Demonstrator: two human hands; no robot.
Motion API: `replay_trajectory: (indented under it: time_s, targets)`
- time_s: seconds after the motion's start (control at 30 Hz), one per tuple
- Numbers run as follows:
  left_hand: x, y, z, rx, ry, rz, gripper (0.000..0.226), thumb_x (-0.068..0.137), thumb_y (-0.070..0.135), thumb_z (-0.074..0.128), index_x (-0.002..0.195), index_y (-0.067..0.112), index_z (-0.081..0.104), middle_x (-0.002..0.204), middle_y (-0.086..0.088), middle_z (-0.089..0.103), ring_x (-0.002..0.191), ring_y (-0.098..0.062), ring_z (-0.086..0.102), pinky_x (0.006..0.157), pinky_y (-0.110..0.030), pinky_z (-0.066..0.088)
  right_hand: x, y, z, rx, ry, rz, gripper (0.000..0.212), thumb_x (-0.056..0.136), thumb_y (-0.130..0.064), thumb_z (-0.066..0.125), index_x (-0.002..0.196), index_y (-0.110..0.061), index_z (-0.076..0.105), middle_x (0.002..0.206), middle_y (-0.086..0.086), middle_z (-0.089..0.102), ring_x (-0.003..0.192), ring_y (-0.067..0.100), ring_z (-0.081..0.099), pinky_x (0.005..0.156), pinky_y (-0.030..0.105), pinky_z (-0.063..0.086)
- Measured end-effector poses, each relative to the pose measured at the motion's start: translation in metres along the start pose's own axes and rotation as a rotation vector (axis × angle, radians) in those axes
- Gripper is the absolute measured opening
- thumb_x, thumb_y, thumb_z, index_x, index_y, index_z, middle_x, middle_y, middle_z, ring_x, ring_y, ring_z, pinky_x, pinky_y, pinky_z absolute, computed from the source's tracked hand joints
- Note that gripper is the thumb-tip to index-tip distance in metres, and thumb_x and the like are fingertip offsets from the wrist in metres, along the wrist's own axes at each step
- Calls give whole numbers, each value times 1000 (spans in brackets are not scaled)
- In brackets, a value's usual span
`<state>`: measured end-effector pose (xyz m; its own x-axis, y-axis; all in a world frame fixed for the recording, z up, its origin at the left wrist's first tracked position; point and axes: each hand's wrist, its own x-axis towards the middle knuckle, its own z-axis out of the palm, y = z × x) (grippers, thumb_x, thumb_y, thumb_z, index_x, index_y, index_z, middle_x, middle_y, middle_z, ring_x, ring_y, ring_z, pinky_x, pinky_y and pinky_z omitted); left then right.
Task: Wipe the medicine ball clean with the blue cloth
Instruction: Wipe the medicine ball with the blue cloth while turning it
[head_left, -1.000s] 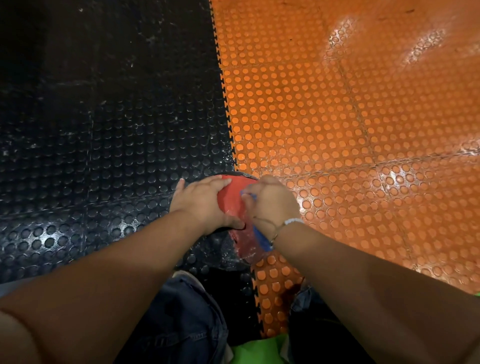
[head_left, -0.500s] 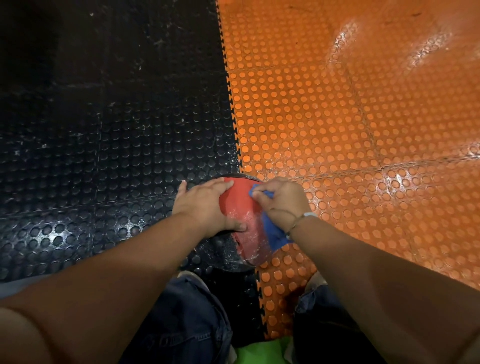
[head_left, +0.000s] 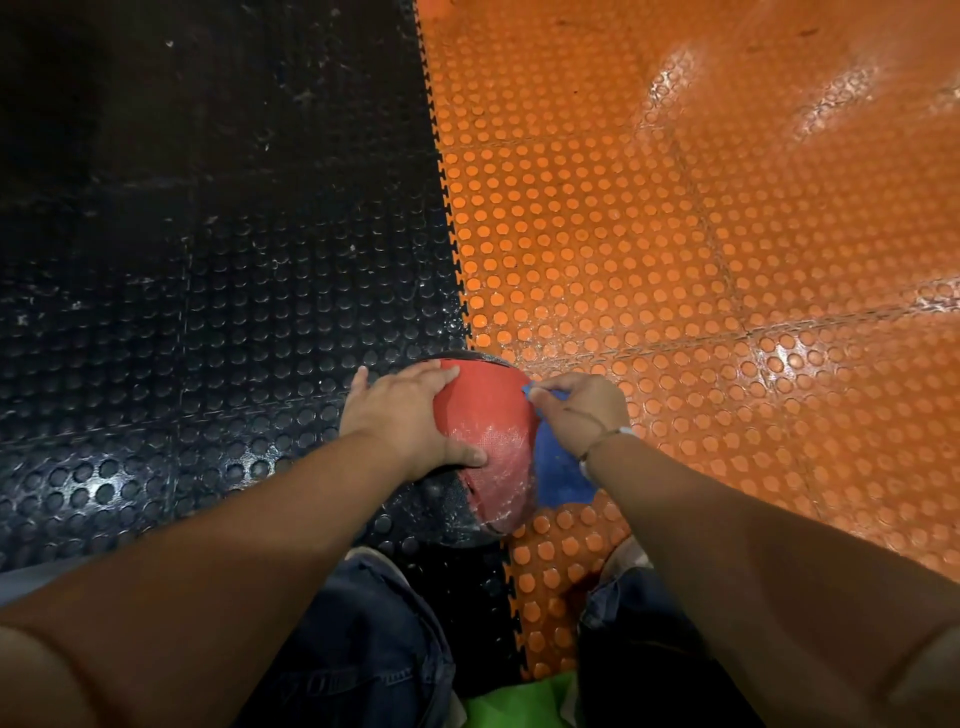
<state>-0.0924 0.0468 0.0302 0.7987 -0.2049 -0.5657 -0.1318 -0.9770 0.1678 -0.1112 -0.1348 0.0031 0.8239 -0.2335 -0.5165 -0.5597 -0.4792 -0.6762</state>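
Note:
A red and black medicine ball (head_left: 485, 426) sits on the floor just in front of my knees, on the seam between black and orange mats. Its lower red part looks wet and shiny. My left hand (head_left: 402, 415) lies spread over the ball's left side, fingers straight and thumb across the front. My right hand (head_left: 579, 413) grips the blue cloth (head_left: 558, 470) against the ball's right side. Part of the cloth hangs below my wrist.
Studded black rubber mats (head_left: 208, 260) cover the floor on the left and studded orange mats (head_left: 675, 234) on the right, joined by a toothed seam. My knees in dark jeans (head_left: 374, 649) are at the bottom, with a green patch between them.
My right hand has slid with the cloth from the ball's top front over to its right side, uncovering more red surface. My left hand has stayed in place on the ball.

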Motion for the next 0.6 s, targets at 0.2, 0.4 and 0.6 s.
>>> replay_trajectory:
  time_s: [0.2, 0.4, 0.6]
  targets:
    - [1, -11, -3, -49, -6, -25, 110, 58, 77, 66, 149, 39, 17, 157, 16, 17, 143, -10, 23, 117, -46, -2, 46, 36, -27, 444, -66, 453, 43, 75, -34, 65, 107, -3, 65, 94, 14, 64, 84, 30, 59, 85, 46, 51]
    - [3, -12, 1, -91, 18, -22, 111, 56, 77, 68, 148, 39, 20, 156, 15, 20, 142, -12, 23, 118, -46, -1, 33, 27, -16, 679, -214, 439, 18, 91, -20, 54, 84, -6, 63, 84, 14, 65, 72, 29, 60, 69, 36, 50]
    - [5, -10, 2, -107, 35, -36, 109, 57, 76, 69, 148, 38, 22, 156, 15, 21, 142, -12, 24, 118, -45, -1, 6, 6, 17, 264, -6, 84, 22, 88, -35, 60, 110, -35, 64, 108, -11, 60, 64, -1, 54, 54, 13, 47]
